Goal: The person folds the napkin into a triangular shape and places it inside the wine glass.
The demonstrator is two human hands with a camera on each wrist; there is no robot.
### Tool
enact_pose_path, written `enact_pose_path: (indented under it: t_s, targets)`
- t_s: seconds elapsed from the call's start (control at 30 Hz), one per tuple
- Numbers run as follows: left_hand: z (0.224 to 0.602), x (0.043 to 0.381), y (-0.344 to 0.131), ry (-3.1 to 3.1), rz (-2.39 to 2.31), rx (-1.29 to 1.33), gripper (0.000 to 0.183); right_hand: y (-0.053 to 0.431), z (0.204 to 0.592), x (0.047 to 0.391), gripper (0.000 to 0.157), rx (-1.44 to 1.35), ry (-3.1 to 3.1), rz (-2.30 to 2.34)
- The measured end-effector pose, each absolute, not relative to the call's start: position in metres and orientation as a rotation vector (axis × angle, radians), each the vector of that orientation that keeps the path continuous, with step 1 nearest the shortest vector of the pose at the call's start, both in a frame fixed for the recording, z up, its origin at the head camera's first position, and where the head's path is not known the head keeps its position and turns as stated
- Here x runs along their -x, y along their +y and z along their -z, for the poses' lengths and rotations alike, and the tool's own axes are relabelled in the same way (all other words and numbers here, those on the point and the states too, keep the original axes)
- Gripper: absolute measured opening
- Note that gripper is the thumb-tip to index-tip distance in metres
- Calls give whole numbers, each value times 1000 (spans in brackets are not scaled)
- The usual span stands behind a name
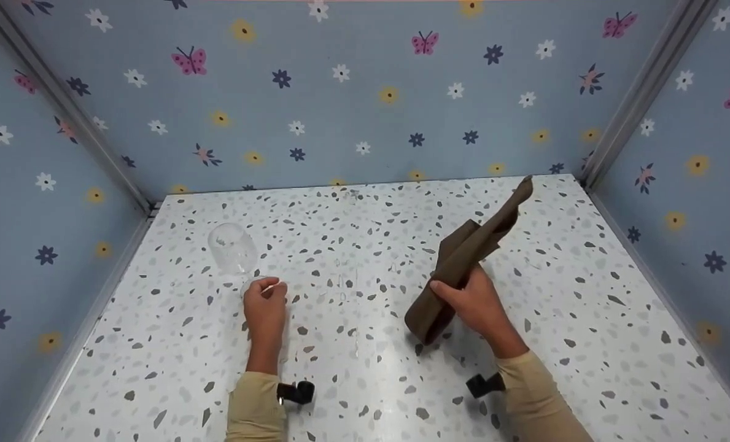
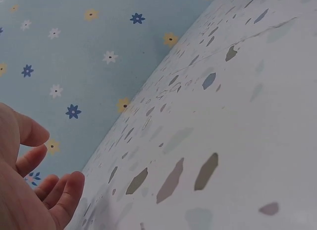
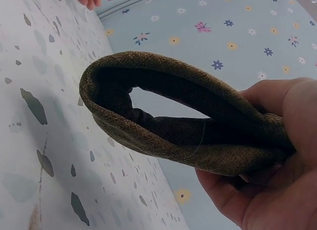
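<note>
In the head view my right hand (image 1: 478, 301) grips a dark brown woven cloth (image 1: 463, 264), thumb on its near face. The cloth slants up to the right above the table. The right wrist view shows its edge (image 3: 148, 61) bent into an open loop, pinched together at the hand (image 3: 277, 190), with light showing through. My left hand (image 1: 266, 307) is just in front of a clear drinking glass (image 1: 232, 248) on the left side of the table. In the left wrist view this hand (image 2: 29, 175) has loosely bent fingers with nothing visible between them. Whether it touches the glass I cannot tell.
The white speckled table (image 1: 352, 307) is bordered by blue walls with flowers and butterflies at the back (image 1: 352, 110), left and right. Metal posts (image 1: 641, 104) stand at the back corners. Black wrist cameras (image 1: 303, 393) are strapped on both tan sleeves (image 1: 257, 405).
</note>
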State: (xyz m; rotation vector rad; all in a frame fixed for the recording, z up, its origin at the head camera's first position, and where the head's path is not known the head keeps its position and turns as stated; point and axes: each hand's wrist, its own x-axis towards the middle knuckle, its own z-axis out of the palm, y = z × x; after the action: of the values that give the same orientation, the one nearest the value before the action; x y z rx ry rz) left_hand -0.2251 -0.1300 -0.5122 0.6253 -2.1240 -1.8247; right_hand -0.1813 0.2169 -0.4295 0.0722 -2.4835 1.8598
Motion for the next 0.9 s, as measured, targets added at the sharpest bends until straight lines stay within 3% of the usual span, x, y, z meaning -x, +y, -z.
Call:
enact_pose_path:
  t_s: [0.27, 0.9]
  targets:
    - [510, 224, -134, -2041, 1825, -677, 40, 225, 463, 198, 73, -48, -2478, -1876]
    - [502, 227, -150, -1994, 1682, -716, 55, 224, 464, 199, 71, -85, -2459, -1874]
